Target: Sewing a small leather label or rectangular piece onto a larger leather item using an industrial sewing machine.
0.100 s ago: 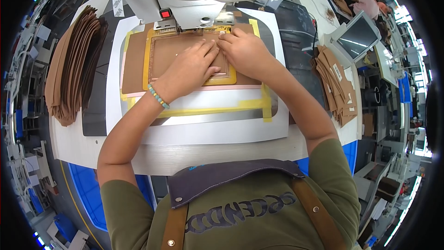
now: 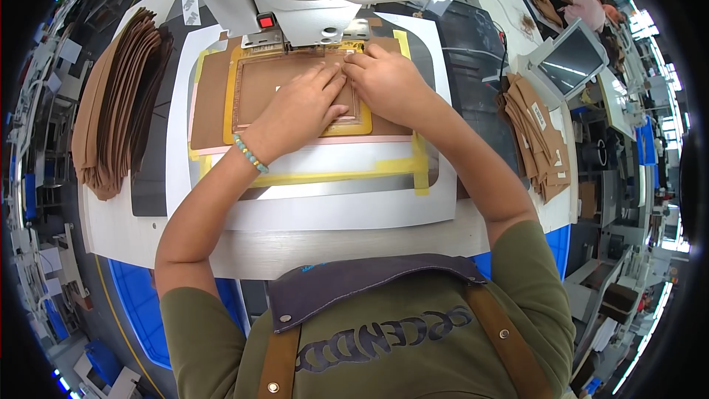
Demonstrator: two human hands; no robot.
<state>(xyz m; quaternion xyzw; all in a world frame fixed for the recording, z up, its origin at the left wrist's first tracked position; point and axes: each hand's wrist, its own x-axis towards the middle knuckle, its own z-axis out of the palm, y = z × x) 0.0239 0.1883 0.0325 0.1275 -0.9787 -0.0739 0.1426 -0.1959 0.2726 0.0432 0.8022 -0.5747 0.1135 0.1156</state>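
Observation:
My left hand [image 2: 303, 107] lies flat, fingers stretched, on a brown fabric panel [image 2: 258, 77] inside a yellow rectangular frame [image 2: 230, 107]. My right hand [image 2: 388, 81] rests at the frame's upper right corner, its fingers bent down together; what lies under the fingertips is hidden. Above the panel's far edge stands the head of a pale grey sewing machine [image 2: 310, 11], its needle area just beyond my fingertips. Beneath the frame is a white sheet [image 2: 332, 214] edged with yellow tape [image 2: 332, 175].
A thick stack of brown fabric pieces [image 2: 114, 103] stands at the table's left. More brown pieces [image 2: 538, 140] with white labels lie on the right, near a tilted screen [image 2: 569, 63]. Blue bins [image 2: 136, 310] sit below the table edge. Another person [image 2: 582, 7] is far off at upper right.
The white sheet, the yellow frame and the brown panel have shifted slightly left under the machine head. My hands have moved a little with them, keeping the same pose.

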